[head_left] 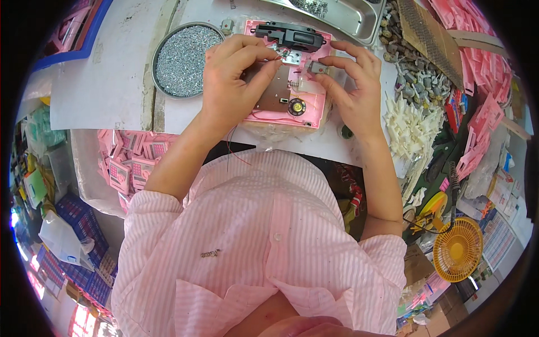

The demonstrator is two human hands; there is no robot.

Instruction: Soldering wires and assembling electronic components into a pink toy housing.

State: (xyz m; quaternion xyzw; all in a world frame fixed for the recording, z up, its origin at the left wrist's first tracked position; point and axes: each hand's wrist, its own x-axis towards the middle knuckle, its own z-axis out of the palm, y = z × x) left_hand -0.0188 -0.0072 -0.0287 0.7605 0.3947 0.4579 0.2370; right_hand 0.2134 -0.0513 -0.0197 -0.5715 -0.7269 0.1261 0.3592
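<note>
A pink plastic housing (272, 116) lies open-side up on the table in front of me, tilted slightly. Inside it are a long black plastic part (292, 37) at the far end, a brown circuit board (273, 92) and a round black part with a gold centre (297, 106). My left hand (238, 76) pinches thin wires over a metal bracket (290, 57). Thumb and fingers of my right hand (356, 84) close around a small grey motor (318, 68) at the housing's right side. A coiled spring (292, 83) shows beside the board.
Left of the housing stands a round metal tray (155, 70) full of small screws. At the far right are a steel tray (362, 22), a pile of small motors (418, 70) and white plastic pieces (412, 129). A bag of pink casings (132, 160) sits below the table edge.
</note>
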